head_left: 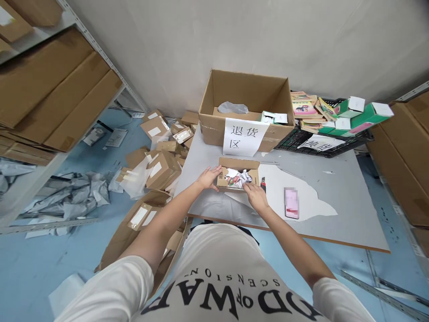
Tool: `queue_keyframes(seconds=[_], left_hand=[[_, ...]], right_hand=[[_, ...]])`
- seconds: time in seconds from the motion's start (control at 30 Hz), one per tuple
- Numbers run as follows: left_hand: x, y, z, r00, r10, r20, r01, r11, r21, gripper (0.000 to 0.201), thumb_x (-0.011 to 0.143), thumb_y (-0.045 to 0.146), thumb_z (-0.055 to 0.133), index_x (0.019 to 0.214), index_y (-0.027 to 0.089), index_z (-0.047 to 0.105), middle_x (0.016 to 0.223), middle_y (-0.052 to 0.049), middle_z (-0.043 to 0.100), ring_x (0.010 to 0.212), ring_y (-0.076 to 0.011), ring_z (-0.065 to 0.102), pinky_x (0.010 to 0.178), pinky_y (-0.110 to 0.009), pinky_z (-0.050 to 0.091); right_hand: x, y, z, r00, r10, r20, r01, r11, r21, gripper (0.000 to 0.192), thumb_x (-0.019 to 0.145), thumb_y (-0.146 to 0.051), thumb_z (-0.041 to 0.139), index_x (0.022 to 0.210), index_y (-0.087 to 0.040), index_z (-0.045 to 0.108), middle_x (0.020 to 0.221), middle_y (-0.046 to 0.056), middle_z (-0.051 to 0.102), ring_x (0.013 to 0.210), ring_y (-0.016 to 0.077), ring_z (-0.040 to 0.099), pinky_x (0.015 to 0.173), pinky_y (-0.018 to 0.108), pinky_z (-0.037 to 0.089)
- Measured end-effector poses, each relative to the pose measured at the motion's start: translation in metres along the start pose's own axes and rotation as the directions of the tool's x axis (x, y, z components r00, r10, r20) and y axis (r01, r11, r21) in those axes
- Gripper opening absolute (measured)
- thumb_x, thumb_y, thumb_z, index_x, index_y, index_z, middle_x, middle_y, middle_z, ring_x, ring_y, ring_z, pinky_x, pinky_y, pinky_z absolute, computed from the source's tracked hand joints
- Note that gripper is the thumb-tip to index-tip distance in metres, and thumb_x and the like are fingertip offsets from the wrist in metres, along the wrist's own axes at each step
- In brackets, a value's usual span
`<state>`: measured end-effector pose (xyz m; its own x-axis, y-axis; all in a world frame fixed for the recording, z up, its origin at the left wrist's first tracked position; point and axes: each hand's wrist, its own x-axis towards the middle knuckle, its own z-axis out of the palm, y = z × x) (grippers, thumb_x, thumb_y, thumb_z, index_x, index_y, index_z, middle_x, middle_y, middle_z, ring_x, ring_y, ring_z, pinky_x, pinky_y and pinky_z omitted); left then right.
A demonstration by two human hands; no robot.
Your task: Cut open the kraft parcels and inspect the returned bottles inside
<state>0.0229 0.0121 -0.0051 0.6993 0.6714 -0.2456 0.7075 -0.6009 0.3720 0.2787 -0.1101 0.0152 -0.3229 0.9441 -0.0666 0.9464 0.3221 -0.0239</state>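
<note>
A small open cardboard box [254,164] lies on the grey table [351,201], its back flap raised. Crumpled white and printed wrapping [238,178] fills it; what the wrapping covers is hidden. My left hand [208,178] rests against the box's left end with fingers and thumb spread apart. At the front right, my right hand [256,197] has its fingers bent over the box's near edge, close to the wrapping. A small red and black object [263,182] sits just right of the box. Farther right, a phone with a pink screen [291,202] lies on white paper [313,203].
Behind stands a large open carton [244,80] with a paper sign [244,136]. Right of it, a black crate [301,139] holds booklets and green boxes. Parcels [164,167] are heaped on the floor at left. Shelves with cartons [63,89] flank both sides.
</note>
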Motion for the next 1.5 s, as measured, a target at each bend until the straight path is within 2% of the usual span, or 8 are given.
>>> queue_keyframes(seconds=[0.2, 0.37, 0.67, 0.87, 1.0, 1.2, 1.33, 1.5], left_hand=[[-0.004, -0.001, 0.003, 1.000, -0.015, 0.021, 0.014, 1.000, 0.005, 0.109, 0.062, 0.035, 0.078, 0.149, 0.019, 0.015, 0.154, -0.016, 0.018, 0.142, -0.0252, 0.022, 0.114, -0.044, 0.014], [0.000, -0.007, 0.002, 0.998, 0.018, 0.052, -0.016, 0.999, -0.034, 0.108, 0.063, 0.035, 0.076, 0.149, 0.018, 0.012, 0.155, -0.017, 0.015, 0.142, -0.0252, 0.020, 0.114, -0.045, 0.015], [-0.009, -0.002, -0.005, 0.994, 0.042, 0.098, -0.039, 0.999, -0.029, 0.107, 0.061, 0.019, 0.065, 0.150, 0.018, 0.005, 0.156, -0.017, 0.006, 0.143, -0.0258, 0.018, 0.113, -0.048, 0.015], [-0.012, 0.018, -0.010, 0.998, -0.058, 0.028, 0.060, 0.994, -0.087, 0.084, 0.071, 0.016, 0.048, 0.148, 0.013, 0.015, 0.156, -0.015, 0.013, 0.142, -0.0255, 0.022, 0.112, -0.048, 0.022], [-0.013, 0.038, -0.004, 0.983, -0.175, -0.058, 0.163, 0.972, -0.169, 0.072, 0.080, 0.028, 0.047, 0.146, 0.015, 0.022, 0.155, -0.015, 0.017, 0.141, -0.0272, 0.023, 0.111, -0.049, 0.025], [-0.007, 0.070, 0.008, 0.912, -0.388, -0.132, 0.338, 0.894, -0.294, 0.098, 0.071, 0.045, 0.068, 0.147, 0.014, 0.015, 0.156, -0.019, 0.007, 0.136, -0.0317, 0.034, 0.105, -0.041, 0.036], [0.003, 0.081, 0.009, 0.842, -0.523, -0.131, 0.456, 0.820, -0.345, 0.120, 0.061, 0.044, 0.078, 0.148, 0.008, 0.003, 0.154, -0.025, 0.004, 0.136, -0.0351, 0.032, 0.103, -0.039, 0.038], [0.014, 0.084, 0.013, 0.772, -0.630, -0.081, 0.573, 0.745, -0.341, 0.119, 0.061, 0.042, 0.077, 0.148, 0.008, 0.002, 0.152, -0.027, 0.014, 0.126, -0.0393, 0.045, 0.096, -0.041, 0.044]], right_hand=[[-0.020, -0.008, 0.032, 0.992, -0.053, -0.116, 0.053, 0.999, -0.006, 0.045, 0.089, -0.006, 0.035, 0.129, -0.016, 0.055, 0.134, 0.010, 0.056, 0.125, 0.0246, 0.048, 0.096, 0.036, 0.037], [-0.038, -0.016, 0.058, 0.979, -0.099, -0.177, 0.094, 0.995, -0.035, 0.057, 0.086, -0.004, 0.035, 0.142, -0.012, 0.038, 0.147, 0.013, 0.039, 0.137, 0.0267, 0.033, 0.108, 0.044, 0.028], [-0.032, -0.021, 0.084, 1.000, -0.010, 0.010, 0.010, 0.999, 0.046, 0.059, 0.084, -0.007, 0.036, 0.144, -0.014, 0.037, 0.147, 0.015, 0.039, 0.137, 0.0280, 0.032, 0.111, 0.052, 0.025], [-0.038, -0.021, 0.072, 0.998, -0.058, 0.009, 0.057, 0.993, 0.105, 0.063, 0.083, -0.012, 0.042, 0.145, -0.010, 0.031, 0.151, 0.018, 0.031, 0.141, 0.0303, 0.023, 0.112, 0.052, 0.022], [-0.048, -0.020, 0.052, 0.996, -0.049, -0.070, 0.066, 0.965, 0.254, 0.069, 0.088, -0.029, 0.043, 0.148, -0.007, 0.018, 0.153, 0.021, 0.022, 0.143, 0.0302, 0.015, 0.111, 0.052, 0.024], [-0.035, 0.000, 0.009, 0.971, 0.179, -0.157, -0.086, 0.879, 0.468, 0.058, 0.094, -0.029, 0.033, 0.148, -0.015, 0.019, 0.154, 0.014, 0.022, 0.142, 0.0202, 0.023, 0.110, 0.039, 0.031], [-0.006, 0.023, -0.014, 0.921, 0.391, 0.005, -0.357, 0.836, 0.418, 0.064, 0.088, -0.036, 0.046, 0.144, -0.011, 0.028, 0.152, 0.019, 0.025, 0.138, 0.0291, 0.030, 0.105, 0.042, 0.034], [0.019, 0.029, -0.020, 0.837, 0.486, 0.251, -0.541, 0.803, 0.251, 0.079, 0.077, -0.047, 0.062, 0.138, -0.006, 0.034, 0.133, 0.026, 0.048, 0.112, 0.0345, 0.056, 0.090, 0.041, 0.043]])
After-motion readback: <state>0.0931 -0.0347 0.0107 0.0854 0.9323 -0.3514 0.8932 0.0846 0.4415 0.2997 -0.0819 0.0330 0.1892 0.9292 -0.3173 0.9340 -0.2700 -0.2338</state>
